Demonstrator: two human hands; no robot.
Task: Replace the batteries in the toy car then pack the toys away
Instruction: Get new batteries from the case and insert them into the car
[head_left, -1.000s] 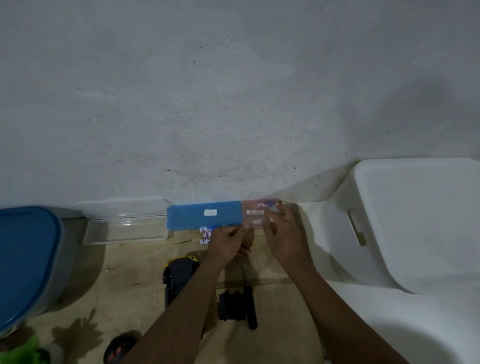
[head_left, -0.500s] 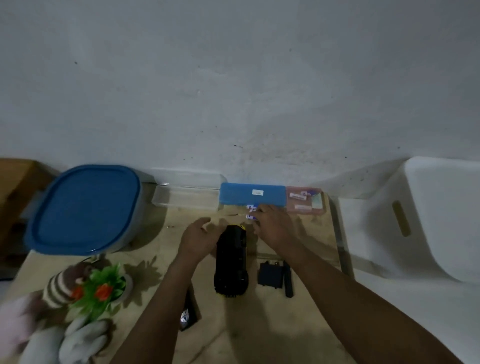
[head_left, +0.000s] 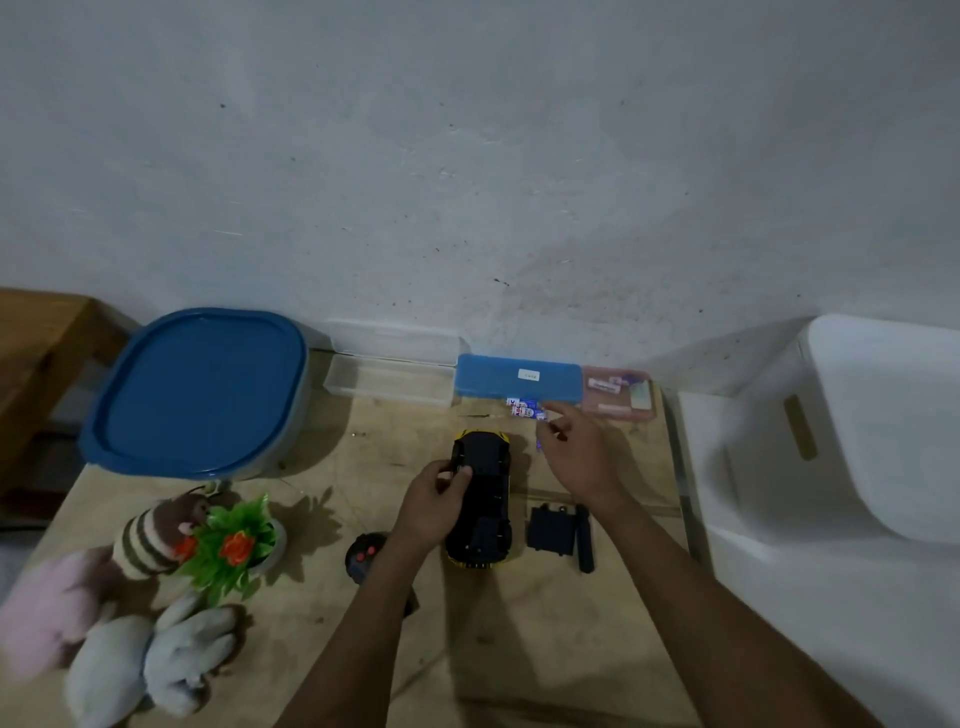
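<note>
The toy car (head_left: 485, 493) lies upside down on the wooden table (head_left: 519, 649), showing a black underside with yellow edges. My left hand (head_left: 436, 501) grips the car's left side, thumb on the underside. My right hand (head_left: 579, 457) hovers just right of the car's front with curled fingers and pinches a small bluish battery (head_left: 540, 445), which is mostly hidden. Two more batteries (head_left: 524, 408) lie loose in front of the blue case (head_left: 519, 376). Right of the car lie the black battery cover (head_left: 551, 530) and a dark screwdriver (head_left: 585, 543).
A remote control (head_left: 363, 564) sits partly under my left forearm. Along the wall stand a blue-lidded tub (head_left: 202, 389), a clear open box (head_left: 389, 384) and a pink case (head_left: 618, 397). Plush toys (head_left: 130, 639) and a fake plant (head_left: 234, 545) fill the left front. A white bin (head_left: 857, 441) stands at the right.
The view has swung left and down. My hands left the pink case. The left hand took hold of the car and the right hand drew back from the loose batteries.
</note>
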